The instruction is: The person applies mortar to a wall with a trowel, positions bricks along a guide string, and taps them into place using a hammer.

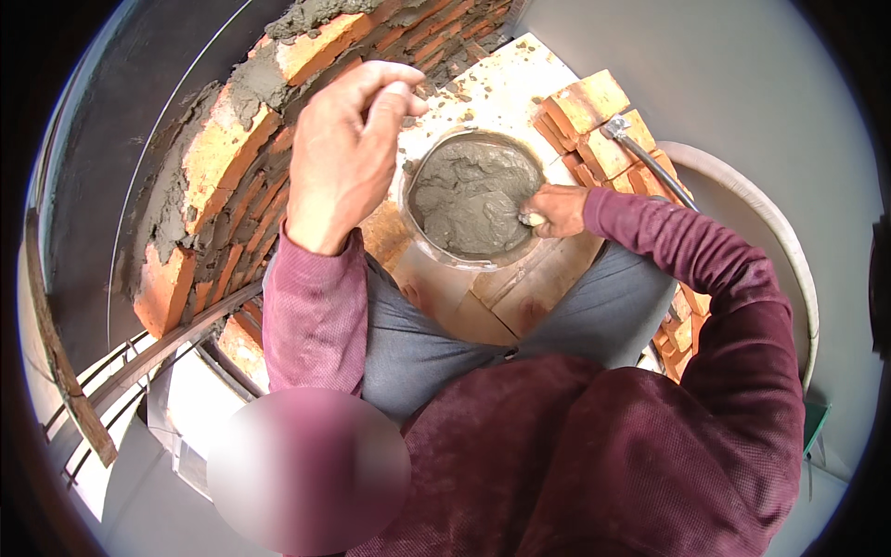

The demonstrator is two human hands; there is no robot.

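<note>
Mortar (473, 200) sat in the bucket (461, 263); right hand (560, 212) gripped a handle (532, 220) at its edge. Left hand (342, 153) empty, fingers loosely apart. Brick wall (227, 162) looked partly laid; stacked bricks (587, 100) remained unlaid.

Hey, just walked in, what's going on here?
A person sits with a round bucket of wet grey mortar in front of them. Their right hand grips a tool handle at the bucket's right side; the rest of the tool can't be made out. The left hand is raised, apparently empty, near a mortared brick wall. Loose bricks are stacked to the right.
</note>
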